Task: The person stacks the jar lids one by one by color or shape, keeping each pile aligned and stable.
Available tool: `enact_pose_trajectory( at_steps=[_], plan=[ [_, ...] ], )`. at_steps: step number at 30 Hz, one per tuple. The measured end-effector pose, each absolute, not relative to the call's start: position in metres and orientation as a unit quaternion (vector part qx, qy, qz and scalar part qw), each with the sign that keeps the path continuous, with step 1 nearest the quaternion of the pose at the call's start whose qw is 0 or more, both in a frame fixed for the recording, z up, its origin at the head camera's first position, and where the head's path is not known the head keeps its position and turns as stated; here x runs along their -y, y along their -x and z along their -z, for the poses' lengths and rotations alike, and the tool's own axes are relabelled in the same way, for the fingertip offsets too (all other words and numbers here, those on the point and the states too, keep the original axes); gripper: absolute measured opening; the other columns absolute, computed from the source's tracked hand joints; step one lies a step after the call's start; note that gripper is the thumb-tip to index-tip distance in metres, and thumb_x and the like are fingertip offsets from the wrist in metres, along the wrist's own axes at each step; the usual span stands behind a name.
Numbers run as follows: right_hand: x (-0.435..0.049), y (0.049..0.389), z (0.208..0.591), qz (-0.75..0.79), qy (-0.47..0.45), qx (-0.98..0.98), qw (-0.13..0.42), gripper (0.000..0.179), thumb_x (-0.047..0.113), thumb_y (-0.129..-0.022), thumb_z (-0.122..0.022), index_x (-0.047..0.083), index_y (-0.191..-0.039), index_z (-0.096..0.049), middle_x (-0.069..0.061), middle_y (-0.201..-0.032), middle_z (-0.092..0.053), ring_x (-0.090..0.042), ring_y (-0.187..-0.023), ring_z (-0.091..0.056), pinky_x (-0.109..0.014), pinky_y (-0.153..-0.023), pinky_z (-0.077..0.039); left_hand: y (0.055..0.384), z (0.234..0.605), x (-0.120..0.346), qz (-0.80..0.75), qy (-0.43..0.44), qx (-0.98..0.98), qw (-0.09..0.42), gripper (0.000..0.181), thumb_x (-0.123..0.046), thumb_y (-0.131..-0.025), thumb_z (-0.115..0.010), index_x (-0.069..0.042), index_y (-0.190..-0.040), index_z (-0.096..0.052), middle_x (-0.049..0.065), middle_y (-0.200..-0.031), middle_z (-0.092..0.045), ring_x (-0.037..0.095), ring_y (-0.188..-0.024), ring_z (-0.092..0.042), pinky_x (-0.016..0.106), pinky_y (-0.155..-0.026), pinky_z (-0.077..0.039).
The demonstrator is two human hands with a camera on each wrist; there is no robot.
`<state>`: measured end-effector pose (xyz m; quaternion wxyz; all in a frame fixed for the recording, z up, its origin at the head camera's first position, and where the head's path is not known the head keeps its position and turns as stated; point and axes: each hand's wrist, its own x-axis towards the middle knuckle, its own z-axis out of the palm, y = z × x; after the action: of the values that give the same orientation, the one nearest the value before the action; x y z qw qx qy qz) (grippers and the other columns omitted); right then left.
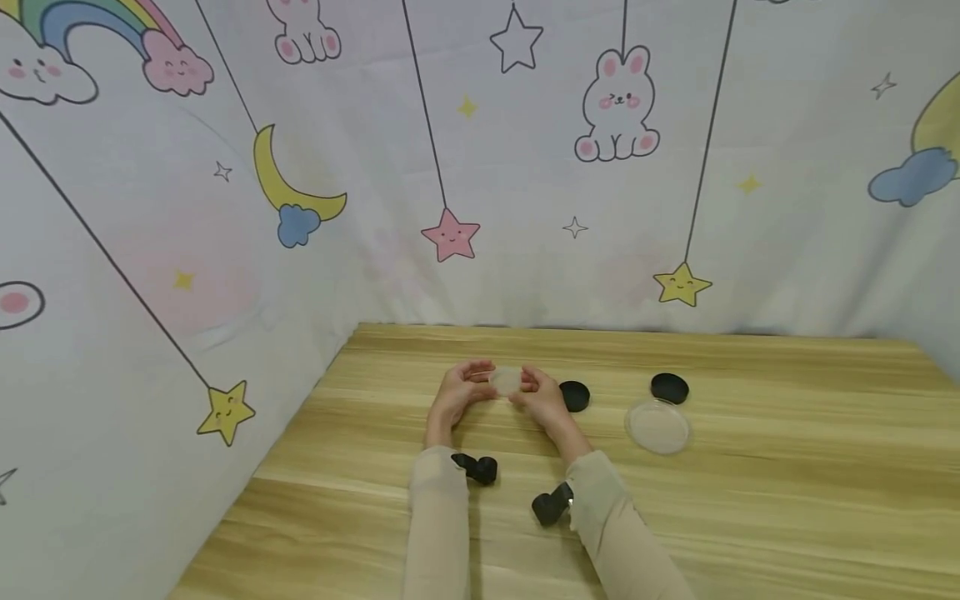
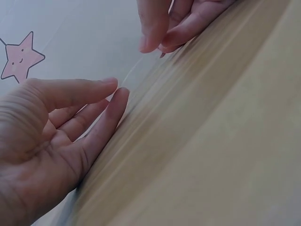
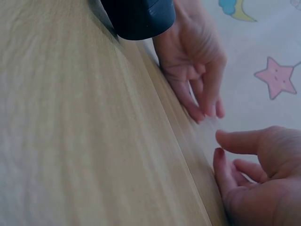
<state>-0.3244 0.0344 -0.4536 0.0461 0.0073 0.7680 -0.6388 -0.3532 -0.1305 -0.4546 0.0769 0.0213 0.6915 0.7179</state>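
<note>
A small clear round disc (image 1: 506,381), thin and see-through, is held up between both hands over the far part of the table. My left hand (image 1: 459,395) pinches its left edge between thumb and fingers. On the opposite edge, the thumb and fingers of my right hand (image 1: 545,403) pinch it too. The wrist views show the left fingertips (image 2: 109,86) and right fingertips (image 3: 220,141) facing each other, with the disc only faintly visible between them. Just beyond the right hand lies a black round disc (image 1: 576,397), partly hidden by it.
Farther right on the wooden table (image 1: 787,467) are another black round disc (image 1: 670,387) and a larger clear round dish (image 1: 657,427), close together. A printed cloth (image 1: 525,283) hangs behind the table's far edge and along its left side. Small black cameras sit on both wrists.
</note>
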Motion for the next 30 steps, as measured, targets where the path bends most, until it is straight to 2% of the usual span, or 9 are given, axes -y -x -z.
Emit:
enact_pose_trajectory(
  at_steps=[4,6,12,18,25,30],
  plan=[
    [-0.034,0.324,0.453,0.645,-0.004,-0.763,0.03,0.062,0.001,-0.09,-0.066,-0.002,-0.146,-0.041,-0.024,-0.141,-0.049,-0.034,-0.121,-0.052,-0.037,-0.095,-0.05,0.354,0.454,0.133,-0.724,-0.038,-0.683,0.087,0.055,0.018,-0.086,-0.057,0.009,-0.139,-0.045,0.028,-0.138,-0.051,0.009,-0.093,-0.058,0.017,-0.068,-0.053],
    [-0.034,0.324,0.453,0.651,-0.004,-0.759,0.023,0.06,0.002,-0.09,-0.066,-0.002,-0.145,-0.042,-0.024,-0.141,-0.048,-0.035,-0.122,-0.051,-0.04,-0.098,-0.049,0.354,0.454,0.135,-0.73,-0.05,-0.675,0.099,0.056,0.017,-0.087,-0.058,0.009,-0.14,-0.043,0.028,-0.139,-0.049,0.006,-0.09,-0.056,0.017,-0.069,-0.053],
    [-0.034,0.324,0.454,0.69,-0.009,-0.723,0.034,0.059,0.005,-0.091,-0.064,0.002,-0.146,-0.043,-0.019,-0.147,-0.044,-0.034,-0.13,-0.046,-0.044,-0.104,-0.047,0.356,0.455,0.138,-0.731,-0.077,-0.667,0.124,0.059,0.014,-0.089,-0.055,0.007,-0.145,-0.036,0.029,-0.146,-0.042,0.006,-0.095,-0.055,0.019,-0.072,-0.05],
    [-0.034,0.326,0.454,0.743,-0.015,-0.667,0.052,0.058,0.004,-0.092,-0.062,0.004,-0.146,-0.042,-0.018,-0.149,-0.042,-0.033,-0.132,-0.045,-0.04,-0.103,-0.048,0.355,0.45,0.138,-0.742,-0.071,-0.657,0.115,0.057,0.012,-0.09,-0.057,0.007,-0.144,-0.039,0.027,-0.147,-0.042,0.007,-0.098,-0.057,0.018,-0.075,-0.049],
    [-0.033,0.323,0.44,0.768,-0.011,-0.638,0.042,0.056,0.006,-0.094,-0.062,0.003,-0.145,-0.042,-0.016,-0.148,-0.042,-0.03,-0.131,-0.045,-0.044,-0.109,-0.043,0.352,0.435,0.134,-0.774,-0.081,-0.62,0.096,0.054,0.01,-0.092,-0.055,0.009,-0.143,-0.039,0.024,-0.153,-0.033,0.012,-0.117,-0.053,0.017,-0.088,-0.049],
    [-0.036,0.32,0.43,0.78,-0.011,-0.625,0.03,0.052,0.005,-0.094,-0.061,0.003,-0.144,-0.044,-0.016,-0.148,-0.044,-0.027,-0.128,-0.047,-0.042,-0.108,-0.044,0.35,0.427,0.128,-0.789,-0.076,-0.605,0.076,0.052,0.012,-0.091,-0.055,0.008,-0.141,-0.042,0.018,-0.144,-0.046,0.014,-0.117,-0.054,0.018,-0.088,-0.051]
  ],
)
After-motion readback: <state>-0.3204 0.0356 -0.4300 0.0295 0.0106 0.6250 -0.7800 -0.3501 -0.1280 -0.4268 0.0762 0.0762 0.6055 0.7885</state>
